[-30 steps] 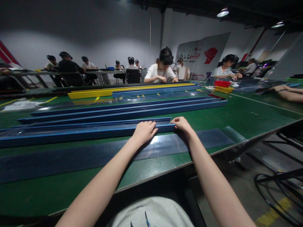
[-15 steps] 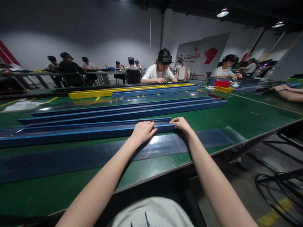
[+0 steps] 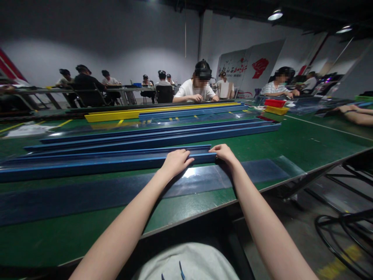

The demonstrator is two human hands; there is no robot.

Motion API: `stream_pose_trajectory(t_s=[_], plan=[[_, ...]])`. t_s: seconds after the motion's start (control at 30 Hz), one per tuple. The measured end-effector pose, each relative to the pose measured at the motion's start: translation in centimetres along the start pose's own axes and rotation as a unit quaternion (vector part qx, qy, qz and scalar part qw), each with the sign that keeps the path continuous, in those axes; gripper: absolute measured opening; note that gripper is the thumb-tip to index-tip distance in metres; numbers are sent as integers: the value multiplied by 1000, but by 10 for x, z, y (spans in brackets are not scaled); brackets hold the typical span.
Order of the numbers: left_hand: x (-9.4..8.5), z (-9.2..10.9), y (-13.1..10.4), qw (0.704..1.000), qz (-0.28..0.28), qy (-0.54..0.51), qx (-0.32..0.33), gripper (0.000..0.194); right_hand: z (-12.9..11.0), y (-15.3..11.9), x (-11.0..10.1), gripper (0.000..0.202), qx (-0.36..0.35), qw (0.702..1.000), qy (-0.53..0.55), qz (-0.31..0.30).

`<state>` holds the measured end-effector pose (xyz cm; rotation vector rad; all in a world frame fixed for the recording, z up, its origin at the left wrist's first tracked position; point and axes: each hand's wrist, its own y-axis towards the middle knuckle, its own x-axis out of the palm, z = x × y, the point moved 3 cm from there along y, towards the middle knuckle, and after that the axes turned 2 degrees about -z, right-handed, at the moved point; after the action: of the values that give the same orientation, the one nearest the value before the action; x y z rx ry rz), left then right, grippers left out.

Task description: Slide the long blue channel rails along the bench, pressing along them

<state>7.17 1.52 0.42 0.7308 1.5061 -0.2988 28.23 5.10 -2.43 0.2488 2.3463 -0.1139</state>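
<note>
A long blue channel (image 3: 116, 162) lies on the green table (image 3: 314, 136), running from the left edge to the middle. Near its right end my left hand (image 3: 176, 161) is closed over the channel's walls, fingers reaching inside. At the very end, my right hand (image 3: 222, 152) pinches with thumb and forefinger at the channel's tip; whatever is between those fingertips is too small to make out. A flat, clear plastic strip (image 3: 116, 192) lies on the table nearer to me, passing beneath my forearms.
Beyond are more blue channels (image 3: 163, 136), a yellow channel (image 3: 116, 116), and red (image 3: 274, 103) and yellow (image 3: 276, 110) trays. A person (image 3: 196, 89) works across the table; another person's arm (image 3: 357, 114) reaches in at right. The table's near edge runs below my forearms.
</note>
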Motion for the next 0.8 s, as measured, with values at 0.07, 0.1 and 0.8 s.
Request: stream_pose_trajectory(t_s=[0.07,0.1,0.8], plan=[[0,-2,0,1000,-1,-7,-2,31,0,0,0,18,0,1000,0,1],[0,-2,1,1000,-2,-10,-2,31,0,0,0,18,1,1000,0,2],[1,3,-2,1000,-4,7,-10,31,1,-2,-3,16,21,999,10,30]])
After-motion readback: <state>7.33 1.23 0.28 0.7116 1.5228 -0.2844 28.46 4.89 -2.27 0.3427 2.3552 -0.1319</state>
